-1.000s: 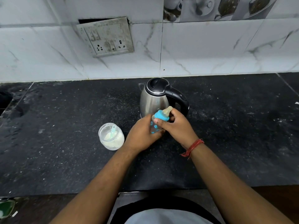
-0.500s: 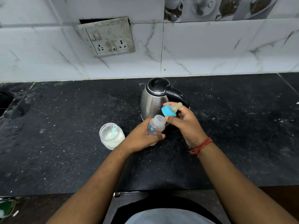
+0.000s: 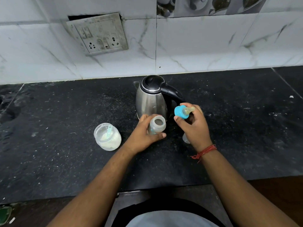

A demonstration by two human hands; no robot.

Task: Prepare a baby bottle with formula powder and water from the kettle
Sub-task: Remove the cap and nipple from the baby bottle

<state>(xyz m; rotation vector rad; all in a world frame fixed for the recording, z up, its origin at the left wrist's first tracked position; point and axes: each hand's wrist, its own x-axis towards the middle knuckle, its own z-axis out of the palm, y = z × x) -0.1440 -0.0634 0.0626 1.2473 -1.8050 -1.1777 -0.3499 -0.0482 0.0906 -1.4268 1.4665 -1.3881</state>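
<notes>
My left hand [image 3: 144,135] grips a small clear baby bottle [image 3: 157,125] with blue print, its mouth uncovered and facing up. To its right, my right hand [image 3: 195,126] holds the blue screw ring with the yellowish teat [image 3: 182,112], lifted clear of the bottle. A steel kettle [image 3: 151,99] with a black lid and handle stands just behind both hands. Left of the bottle sits an uncovered clear jar of white formula powder [image 3: 108,136] with a blue scoop [image 3: 109,131] inside.
A black speckled stone counter [image 3: 246,136] runs to the white tiled wall, which carries a socket panel [image 3: 98,34]. A small clear cap [image 3: 186,139] lies under my right hand. The counter's front edge is near my body.
The teat ring was on the bottle a second ago. My right hand took it off and moved it to the right, away from the bottle that my left hand keeps hold of.
</notes>
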